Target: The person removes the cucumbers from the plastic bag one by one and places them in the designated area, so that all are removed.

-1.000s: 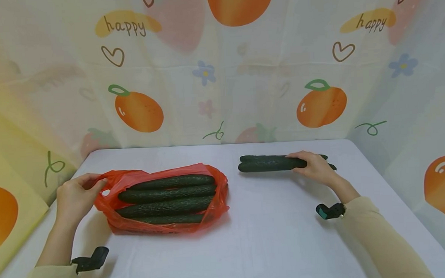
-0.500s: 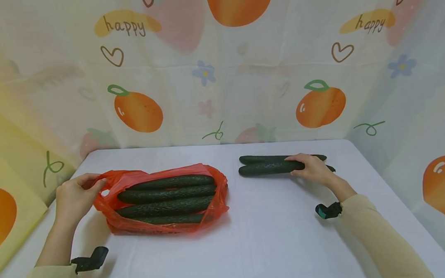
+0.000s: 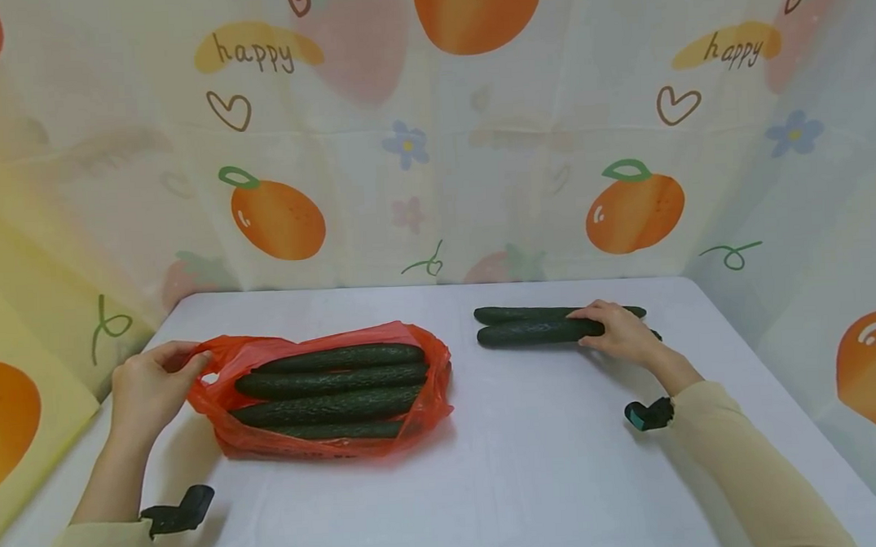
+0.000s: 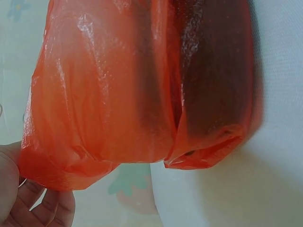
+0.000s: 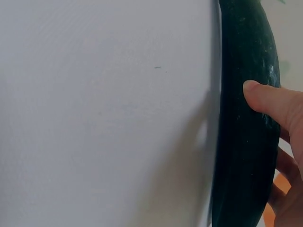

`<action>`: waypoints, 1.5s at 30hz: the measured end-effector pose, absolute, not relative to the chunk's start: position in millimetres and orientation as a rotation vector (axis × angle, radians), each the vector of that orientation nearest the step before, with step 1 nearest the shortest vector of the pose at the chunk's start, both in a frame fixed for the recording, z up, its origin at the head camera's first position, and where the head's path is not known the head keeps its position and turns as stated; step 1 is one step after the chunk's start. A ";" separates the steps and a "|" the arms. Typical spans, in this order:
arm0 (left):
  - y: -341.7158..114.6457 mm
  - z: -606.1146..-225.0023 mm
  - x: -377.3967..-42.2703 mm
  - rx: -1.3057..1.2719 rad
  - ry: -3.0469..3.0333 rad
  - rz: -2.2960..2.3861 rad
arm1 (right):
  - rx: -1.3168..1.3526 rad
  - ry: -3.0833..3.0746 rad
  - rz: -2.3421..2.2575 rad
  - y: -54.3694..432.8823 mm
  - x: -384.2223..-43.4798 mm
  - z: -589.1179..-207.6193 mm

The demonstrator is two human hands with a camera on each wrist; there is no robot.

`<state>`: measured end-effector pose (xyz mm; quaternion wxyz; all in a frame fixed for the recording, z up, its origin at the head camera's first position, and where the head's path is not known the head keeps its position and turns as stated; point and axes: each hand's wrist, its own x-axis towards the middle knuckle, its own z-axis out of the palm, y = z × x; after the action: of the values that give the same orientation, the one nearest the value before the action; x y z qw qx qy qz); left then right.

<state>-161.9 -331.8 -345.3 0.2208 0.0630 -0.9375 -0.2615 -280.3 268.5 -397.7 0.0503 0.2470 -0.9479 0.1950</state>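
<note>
My left hand [image 3: 145, 388] pinches the left edge of a red plastic bag [image 3: 437, 388], which lies with its mouth spread. Inside it several dark green cucumbers [image 3: 334, 406] lie side by side. Through the thin red film [image 4: 94, 118] the left wrist view shows dark shapes. On the right, my right hand [image 3: 617, 332] grips the nearer cucumber [image 3: 532, 333] of a pair near its right part. In the right wrist view the thumb presses on that cucumber's skin [image 5: 246, 151], with fingers behind it. The farther cucumber [image 3: 516, 313] lies just behind, partly covered by the hand.
A white-covered table [image 3: 505, 466] carries everything. Behind it hangs a curtain [image 3: 449, 183] printed with oranges and hearts, and it also stands along both sides. A black wrist camera [image 3: 178, 510] sits on the left wrist, another black camera [image 3: 650, 414] on the right.
The nearer cucumber has moved slightly toward me and right in my right hand, with a wider gap to the farther one. My left hand and the bag stay put.
</note>
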 end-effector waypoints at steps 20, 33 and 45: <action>-330.9 -345.3 -163.9 0.193 -2.614 -0.741 | 0.688 -2.887 0.471 265.7 -278.6 -401.7; -332.3 -345.5 -163.5 0.191 -2.611 -0.728 | 0.683 -2.845 0.492 267.9 -276.7 -405.0; -330.7 -345.6 -165.5 0.209 -2.627 -0.746 | 0.679 -2.790 0.642 263.6 -274.8 -404.9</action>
<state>-165.5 -330.7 -345.6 0.1999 0.0749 -0.9398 -0.2669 -274.8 263.6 -404.9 0.0994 0.2297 -0.9435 0.2170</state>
